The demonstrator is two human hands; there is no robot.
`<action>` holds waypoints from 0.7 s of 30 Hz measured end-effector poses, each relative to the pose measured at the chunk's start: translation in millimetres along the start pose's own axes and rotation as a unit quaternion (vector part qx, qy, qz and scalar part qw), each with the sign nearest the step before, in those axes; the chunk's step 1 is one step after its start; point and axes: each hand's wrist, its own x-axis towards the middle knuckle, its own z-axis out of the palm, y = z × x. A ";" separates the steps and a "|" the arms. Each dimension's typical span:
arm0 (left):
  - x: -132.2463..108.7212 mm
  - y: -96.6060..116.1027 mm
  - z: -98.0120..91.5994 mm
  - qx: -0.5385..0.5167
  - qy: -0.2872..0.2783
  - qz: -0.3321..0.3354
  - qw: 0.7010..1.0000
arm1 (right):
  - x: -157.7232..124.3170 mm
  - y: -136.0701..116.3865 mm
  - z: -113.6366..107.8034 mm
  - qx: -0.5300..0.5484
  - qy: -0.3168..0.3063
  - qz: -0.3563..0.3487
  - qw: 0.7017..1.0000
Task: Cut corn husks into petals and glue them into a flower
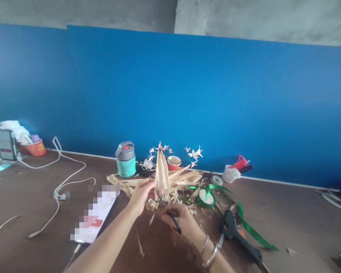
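Observation:
My left hand (144, 194) pinches the lower left edge of a pale dried husk (162, 170), which stands upright with its tip at the top and a fringed bottom edge. Black-handled scissors (173, 220) are in my right hand (180, 220), their blades pointing up and left to the husk's lower edge. Small cut scraps (151, 205) lie below and beside the husk. More long husks (187, 178) are spread behind it. Small pale flowers (195, 153) on thin stems rise near an orange-rimmed paper cup (174, 163).
A teal and grey flask (126, 160) stands behind my left hand. Green ribbon on a spool (206, 198) and a black glue gun (240, 237) lie to the right. A phone (98, 218) and white cables (57, 189) are at left. A blue partition (187, 94) backs the table.

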 end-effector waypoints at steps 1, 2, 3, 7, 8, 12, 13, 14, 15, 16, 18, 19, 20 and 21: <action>0.4 -0.4 -0.2 -0.005 0.008 0.001 1.000 | 0.0 -0.7 0.0 -0.002 0.000 0.000 1.000; 0.8 -0.7 -0.4 -0.010 0.017 0.004 1.000 | 0.0 -1.2 0.0 -0.003 0.003 0.000 1.000; 1.2 -1.1 -0.7 -0.013 0.027 0.006 1.000 | 0.1 -1.5 0.1 -0.003 0.003 0.000 1.000; 2.0 -4.2 -1.3 -0.019 0.047 0.015 0.999 | 0.5 -0.5 0.8 0.007 0.005 0.009 1.000; 1.9 -5.3 -1.2 -0.023 0.046 0.015 0.999 | 0.6 0.0 1.0 0.010 0.008 0.011 1.000; 1.6 -8.9 -0.1 -0.052 0.044 0.007 0.998 | 0.3 0.1 1.2 0.014 0.010 0.019 1.000; 1.7 -9.3 0.1 -0.057 0.045 0.005 0.997 | 0.1 -0.4 1.0 0.012 0.007 0.020 1.000; 1.9 -9.5 0.2 -0.059 0.046 0.004 0.997 | -0.1 -1.2 0.8 0.012 0.004 0.020 1.000; 2.1 -9.5 0.2 -0.059 0.046 0.003 0.997 | -0.4 -1.9 0.5 0.011 0.002 0.017 1.000; 2.3 -9.3 0.0 -0.060 0.046 0.002 0.997 | -0.7 -2.7 0.1 0.009 0.000 0.013 1.000; 2.6 -8.8 -0.4 -0.061 0.046 0.000 0.997 | -1.2 -3.8 -0.8 0.002 -0.004 0.008 1.000; 2.6 -8.5 -0.6 -0.061 0.045 -0.001 0.997 | -1.4 -4.1 -1.3 -0.002 -0.006 0.007 1.000; 2.5 -8.2 -0.8 -0.061 0.043 -0.002 0.997 | -1.5 -4.3 -1.8 -0.006 -0.007 0.007 1.000; 2.3 -7.9 -0.9 -0.060 0.040 -0.002 0.997 | -1.7 -4.4 -2.1 -0.009 -0.008 0.009 1.000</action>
